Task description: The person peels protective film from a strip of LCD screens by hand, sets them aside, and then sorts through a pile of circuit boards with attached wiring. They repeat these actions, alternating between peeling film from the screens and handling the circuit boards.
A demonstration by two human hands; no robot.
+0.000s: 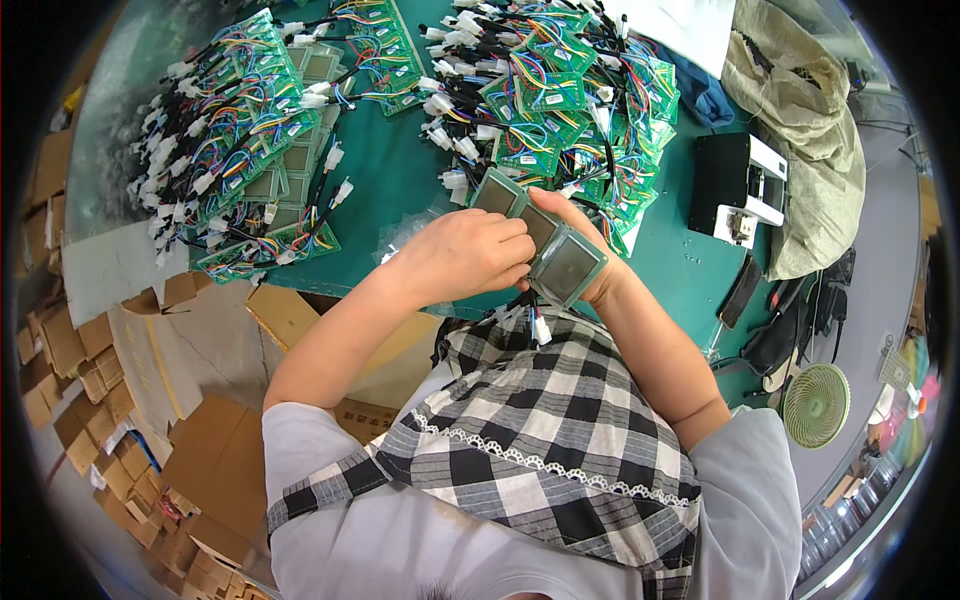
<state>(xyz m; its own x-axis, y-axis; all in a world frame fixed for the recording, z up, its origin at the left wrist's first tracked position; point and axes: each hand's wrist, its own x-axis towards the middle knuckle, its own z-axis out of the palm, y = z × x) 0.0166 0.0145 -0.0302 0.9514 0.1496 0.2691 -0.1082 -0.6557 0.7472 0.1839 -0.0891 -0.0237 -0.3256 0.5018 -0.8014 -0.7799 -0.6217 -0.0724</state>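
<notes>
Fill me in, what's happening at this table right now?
A person in a black-and-white checked apron is working at a green table. Their right hand grips a strip of grey rectangular screens edged in green; the left hand, fingers bent, touches it. A white plastic plug dangles below. Wired green circuit boards lie heaped on the table beyond.

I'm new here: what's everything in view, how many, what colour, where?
Worktable: one, green, top centre
Wired circuit boards: many, green, heaped on worktable
Plug connectors: many, white, among boards
Screen modules: about three, grey, held; more in left heap
Boxy device: one, black and white, upper right
Cloth: one, blue, upper right
Woven sack: one, beige, right of device
Fan: one, pale green, far right
Cardboard boxes: many, brown, left side
Apron: one, checked black and white, lower centre
Left hand, right hand: two, bare, on screen modules
</notes>
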